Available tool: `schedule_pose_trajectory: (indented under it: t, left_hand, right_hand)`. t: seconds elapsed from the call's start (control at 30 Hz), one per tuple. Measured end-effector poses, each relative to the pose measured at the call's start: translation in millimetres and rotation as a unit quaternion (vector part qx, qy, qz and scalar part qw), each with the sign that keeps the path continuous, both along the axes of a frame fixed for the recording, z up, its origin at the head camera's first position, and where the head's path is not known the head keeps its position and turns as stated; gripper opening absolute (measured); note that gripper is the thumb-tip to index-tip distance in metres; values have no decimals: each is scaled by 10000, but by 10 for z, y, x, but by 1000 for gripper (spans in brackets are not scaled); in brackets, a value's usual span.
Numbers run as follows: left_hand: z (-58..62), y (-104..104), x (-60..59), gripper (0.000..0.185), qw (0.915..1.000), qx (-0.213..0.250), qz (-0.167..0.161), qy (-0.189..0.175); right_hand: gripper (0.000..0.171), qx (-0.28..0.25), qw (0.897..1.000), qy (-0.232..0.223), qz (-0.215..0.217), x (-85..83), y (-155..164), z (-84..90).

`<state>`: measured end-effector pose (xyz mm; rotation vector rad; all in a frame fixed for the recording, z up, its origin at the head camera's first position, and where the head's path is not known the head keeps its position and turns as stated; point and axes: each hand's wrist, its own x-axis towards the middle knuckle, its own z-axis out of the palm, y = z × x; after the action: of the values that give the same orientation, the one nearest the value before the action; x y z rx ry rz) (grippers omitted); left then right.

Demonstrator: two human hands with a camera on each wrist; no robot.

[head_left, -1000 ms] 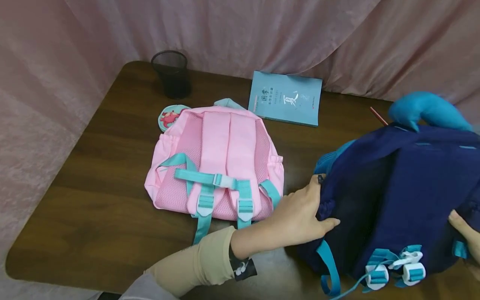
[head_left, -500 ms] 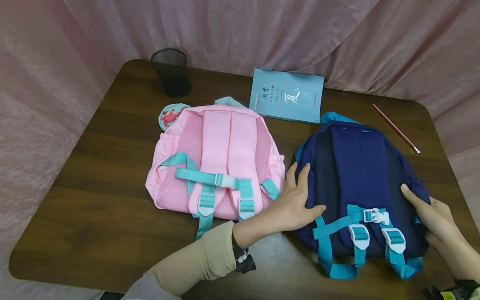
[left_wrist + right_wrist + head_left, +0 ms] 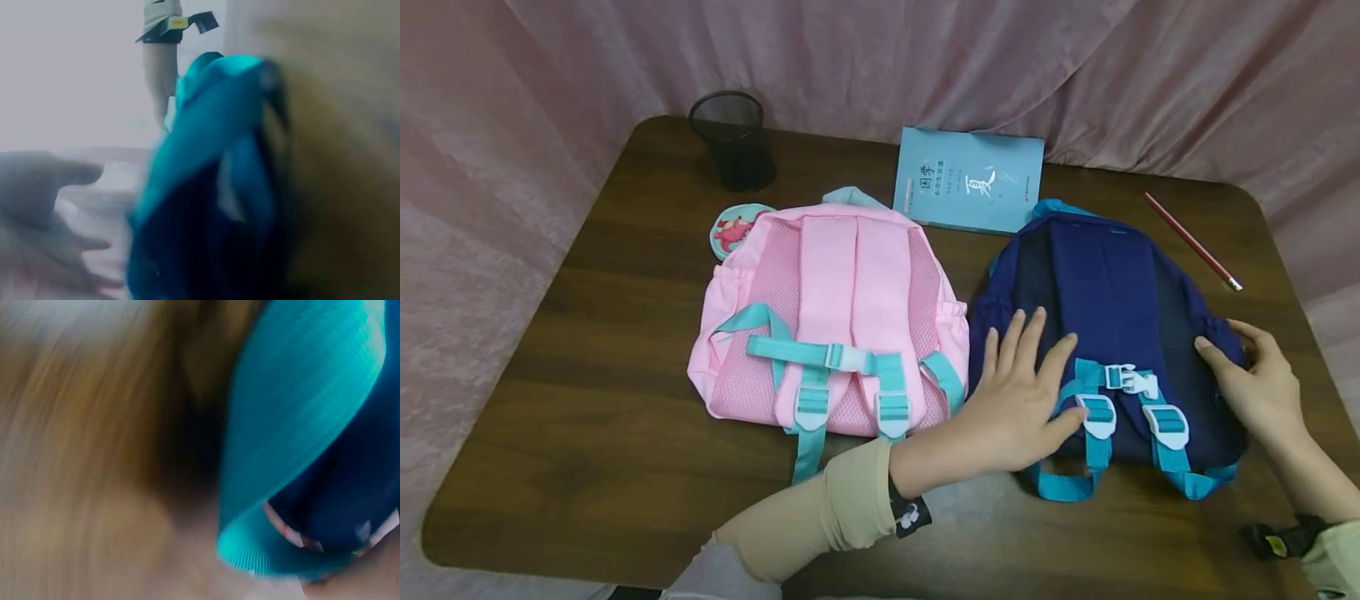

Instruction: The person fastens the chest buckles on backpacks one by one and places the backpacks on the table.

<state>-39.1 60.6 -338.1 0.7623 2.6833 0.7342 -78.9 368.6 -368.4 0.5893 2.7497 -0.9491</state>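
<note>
In the head view a navy backpack [image 3: 1105,283] lies back panel up, with teal webbing and white buckles at its lower end. My left hand [image 3: 1015,408] spreads its fingers over the bag's lower left side, the thumb beside a white strap adjuster [image 3: 1097,417]. My right hand [image 3: 1262,387] grips the bag's right edge, thumb on the dark panel and fingers round the side. The left wrist view, blurred, catches the left hand [image 3: 44,231] with straight fingers beside the bag. A teal strap [image 3: 294,425] loops close to the camera in the right wrist view.
Left of the navy bag lies a pink backpack [image 3: 827,275] with teal straps and a round tag [image 3: 735,230]. Behind them are a blue book [image 3: 967,179] and a black mesh pen holder [image 3: 737,150]. A red pencil [image 3: 1191,239] lies near the wooden table's [image 3: 550,400] right edge.
The navy backpack has come down flat and shifted left, up against the pink one, uncovering the pencil. My left hand has loosened from its side and lies spread; the right hand keeps its grip.
</note>
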Motion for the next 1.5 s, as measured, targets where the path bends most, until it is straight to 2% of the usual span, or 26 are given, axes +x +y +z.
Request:
schedule_pose_trajectory:
  t: [0.1,0.2,0.27,0.43,0.5,0.6,0.73,0.83,1.07,1.17,1.3,1.4,1.5]
  left_hand:
    - [84,80,24,64,9974,-320,-593,258]
    - [106,182,31,58,9944,-338,-910,410]
    - [86,256,10,54,9938,-301,-920,555]
    - [13,465,-65,53,9937,-439,-772,678]
    - [-6,543,-79,54,9933,-544,-657,783]
    - [-45,623,-70,53,9899,-677,-412,1178]
    - [-91,671,-60,39,9836,-809,-182,1599]
    - [-106,683,-89,30,9809,-880,-193,1726]
    - [-118,659,-187,28,9799,-1013,-308,1688]
    - [-156,632,-160,26,9757,-857,-318,1990]
    - [-142,594,-137,23,9714,-608,-346,2268]
    - [-54,564,-161,22,9775,-511,-404,2007]
    - [21,535,-183,22,9822,-405,-455,1774]
  right_hand:
    - [72,824,9938,349,654,103,25,91]
    - [67,894,9894,695,905,238,37,136]
    - [64,765,9871,1044,940,329,32,134]
    - [62,308,9807,1810,672,586,-47,72]
    - [59,316,9782,1945,659,679,-96,51]
    - [44,676,9712,2113,876,785,-160,31]
    - [20,992,9429,2676,1715,778,-234,19]
    - [15,975,9214,3002,2269,699,-306,-12]
    - [22,670,9062,3317,2538,536,-499,-97]
    - [28,633,9075,3308,2511,506,-533,-102]
    - [37,362,9251,3086,2184,494,-541,-64]
    - [40,32,9407,2804,1907,483,-542,-29]
    - [43,-356,9483,2539,1873,463,-539,-33]
